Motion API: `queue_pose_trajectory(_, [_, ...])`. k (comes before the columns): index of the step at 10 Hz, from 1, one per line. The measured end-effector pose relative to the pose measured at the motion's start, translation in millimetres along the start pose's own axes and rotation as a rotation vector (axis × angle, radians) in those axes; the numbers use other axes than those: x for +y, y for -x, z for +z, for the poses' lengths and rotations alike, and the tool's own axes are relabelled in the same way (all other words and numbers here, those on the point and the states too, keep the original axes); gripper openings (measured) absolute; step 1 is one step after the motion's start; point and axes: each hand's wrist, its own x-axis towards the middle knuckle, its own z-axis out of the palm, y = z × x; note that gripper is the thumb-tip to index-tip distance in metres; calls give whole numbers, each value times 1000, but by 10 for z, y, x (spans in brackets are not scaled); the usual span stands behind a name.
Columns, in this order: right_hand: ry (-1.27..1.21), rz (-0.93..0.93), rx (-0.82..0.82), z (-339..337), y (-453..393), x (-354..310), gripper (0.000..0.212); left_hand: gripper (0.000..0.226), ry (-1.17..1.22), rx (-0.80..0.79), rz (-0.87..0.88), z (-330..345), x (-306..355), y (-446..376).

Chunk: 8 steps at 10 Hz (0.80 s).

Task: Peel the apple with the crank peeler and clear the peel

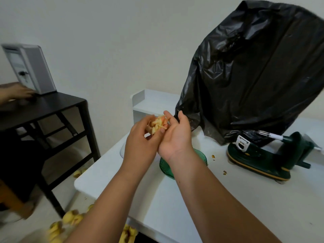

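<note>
Far left: another person's hand (16, 92) rested on a black side table (52, 106) beside a grey box (29, 69).
Lower left, floor: peeled apple pieces (70, 219) lay scattered.
Left hand (140, 139): grip curled round a clump of apple peel (158, 126), held at frame centre above the white table (228, 199).
Right hand (175, 137): palm up, fingers loosely bent, cupping the same peel from the right.
Centre, under the wrists: green bowl (166, 168) stood on the table, partly hidden.
Upper right: black rubbish bag (254, 76) stood upright, mouth near the hands.
Right: green crank peeler (263, 155) stood on the table, no apple mounted; peel scraps (213, 156) lay beside it.
</note>
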Motion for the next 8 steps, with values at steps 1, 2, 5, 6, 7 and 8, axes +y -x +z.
queue_pose_trajectory(1, [68, -36, 27, 80, -104, 42, 54, 33, -10, -4, -51, -79, -89, -140])
queue_pose_trajectory(2, [173, -42, 62, 131, -154, 89, 52, 32, -3, 11, -116, -121, -184, -254])
queue_pose_trajectory(5, [524, 25, 183, 21, -314, 174, 38, 29, -212, 15, -186, -180, -548, -340])
queue_pose_trajectory(6, [553, 108, 135, 38, -269, 141, 23, 40, -297, -16, -214, -212, -643, -312])
queue_pose_trajectory(7, [686, 68, 181, 57, -327, 137, 38, 47, -324, -27, -216, -244, -693, -280])
queue_pose_trajectory(8, [742, -19, 264, 21, -335, 137, 32, 45, -395, 6, -225, -297, -730, -243])
